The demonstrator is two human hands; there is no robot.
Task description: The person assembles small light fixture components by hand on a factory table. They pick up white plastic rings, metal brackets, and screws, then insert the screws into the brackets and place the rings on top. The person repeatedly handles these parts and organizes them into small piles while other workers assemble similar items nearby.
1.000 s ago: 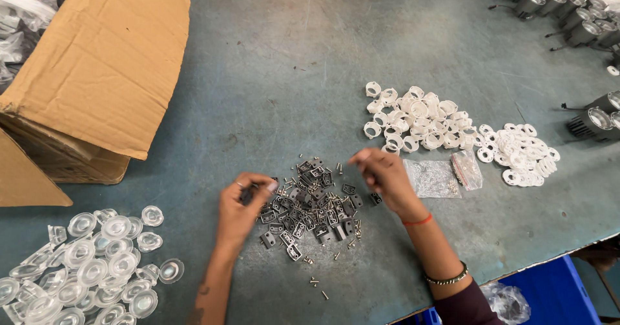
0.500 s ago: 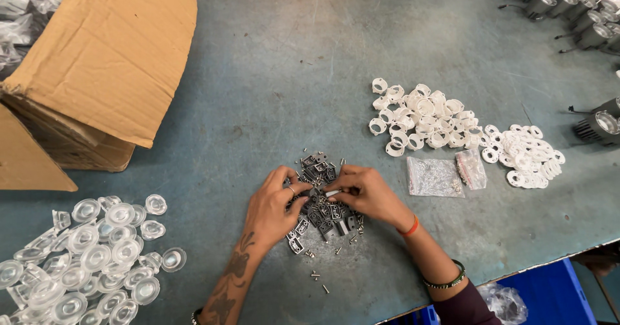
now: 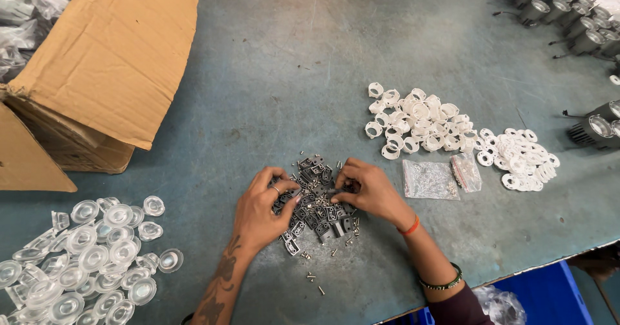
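Note:
A heap of small dark metal brackets [image 3: 318, 212] mixed with tiny screws lies on the blue-green table [image 3: 278, 86]. My left hand [image 3: 263, 210] rests on the heap's left side, fingers curled over a few brackets. On the heap's right side, my right hand [image 3: 365, 189] pinches a small dark bracket between thumb and fingers. The two hands nearly meet over the heap. Loose screws [image 3: 315, 280] lie scattered just in front of it.
An open cardboard box [image 3: 106, 60] stands at the left. Clear plastic lenses [image 3: 84, 254] are piled at the near left. White plastic rings [image 3: 420, 121] and two small clear bags [image 3: 429, 179] lie to the right. Dark lamp housings [image 3: 568, 18] line the far right. A blue bin [image 3: 536, 296] sits below the table edge.
Both hands have come together from either side of the heap and now sit close over it. The view has shifted slightly.

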